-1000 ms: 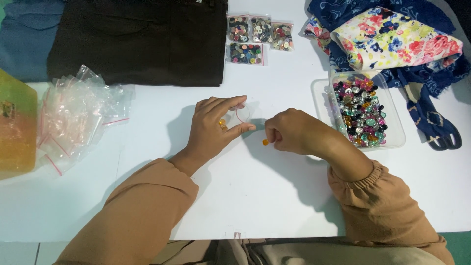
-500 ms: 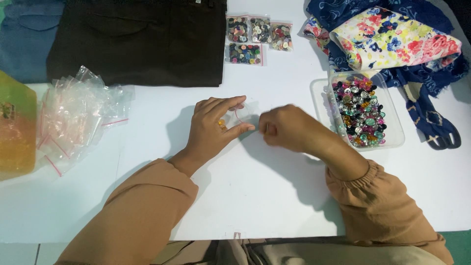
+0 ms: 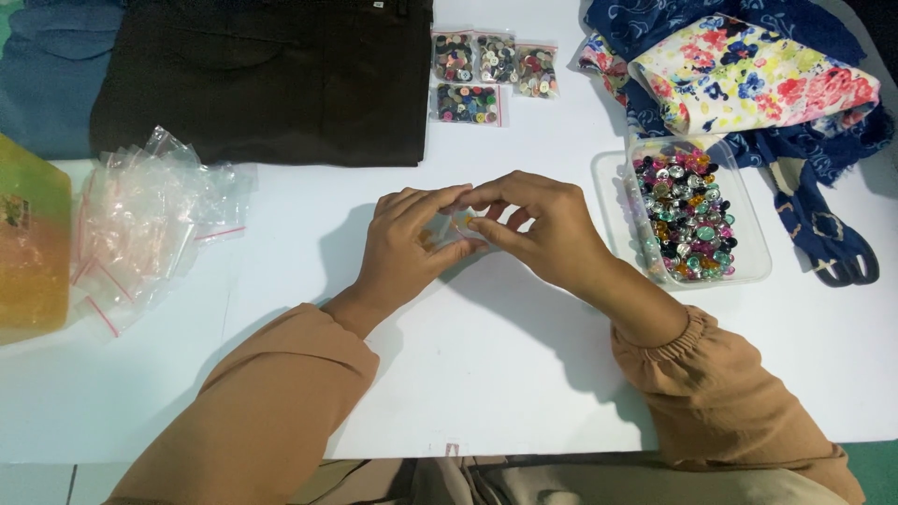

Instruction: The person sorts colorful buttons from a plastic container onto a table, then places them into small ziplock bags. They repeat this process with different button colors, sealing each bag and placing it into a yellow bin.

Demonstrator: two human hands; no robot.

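We hold a small clear bag [image 3: 456,227] mid-bench, between our left hand [image 3: 404,245] and right hand [image 3: 547,229], both hands' fingers clamped on it. The tray of beads [image 3: 690,208] lies just right of our right hand, toward the bench's right edge.

White table [image 3: 524,374], flat surface. Lying directly on it: dark folded garment [image 3: 262,79] at the top, blue cloth [image 3: 47,75] beside it, four small bags of buttons [image 3: 491,75], heap of empty clear zip bags [image 3: 140,220] at left, yellow box [image 3: 28,248], clear tray of coloured buttons [image 3: 687,210], floral fabrics [image 3: 748,70] at right.
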